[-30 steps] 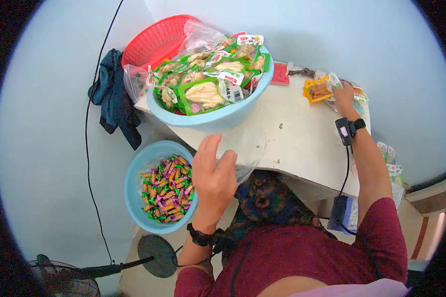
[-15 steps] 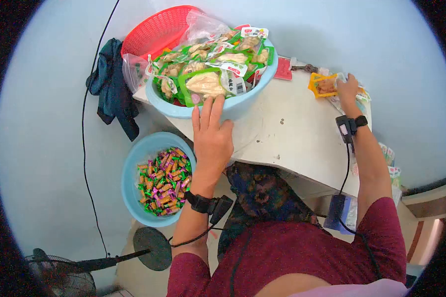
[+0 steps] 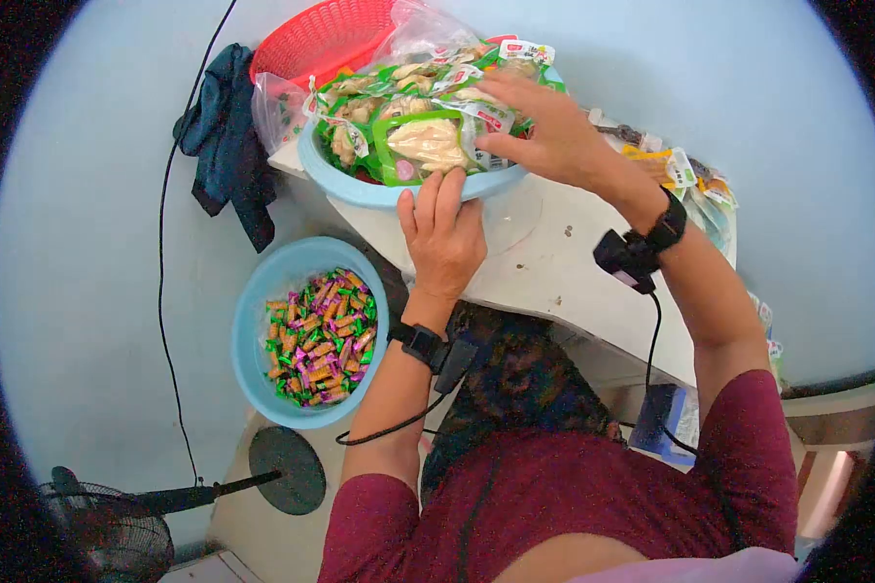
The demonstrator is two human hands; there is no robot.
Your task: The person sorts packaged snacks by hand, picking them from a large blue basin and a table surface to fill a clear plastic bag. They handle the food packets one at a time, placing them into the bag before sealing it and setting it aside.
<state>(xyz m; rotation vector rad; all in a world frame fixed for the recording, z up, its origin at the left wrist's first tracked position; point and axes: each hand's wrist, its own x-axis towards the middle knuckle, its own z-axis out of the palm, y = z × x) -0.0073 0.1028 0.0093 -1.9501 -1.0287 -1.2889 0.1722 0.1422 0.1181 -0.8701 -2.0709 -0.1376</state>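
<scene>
A light blue basin (image 3: 355,192) on the table is heaped with green-edged sealed food packets (image 3: 426,144) holding pale, meat-like pieces. My left hand (image 3: 444,233) has its fingers stretched out over the basin's front rim, with the tips at the lower edge of the front packet. Over the right side of the heap reaches my right hand (image 3: 549,136), its thumb and fingers apart above the white-labelled ends of the packets. Its palm faces down, and nothing shows held in it.
Orange-edged packets (image 3: 651,165) lie at the table's (image 3: 593,282) right end. Behind the basin leans a red plastic basket (image 3: 311,44). A lower blue basin (image 3: 253,374) holds many wrapped candies (image 3: 321,335). A fan (image 3: 117,534) stands at lower left; a dark cloth (image 3: 226,155) hangs by the wall.
My right hand has left the orange-edged packet at the table's right end and swung left over the heaped basin. My left hand stays at the rim; the view has shifted slightly.
</scene>
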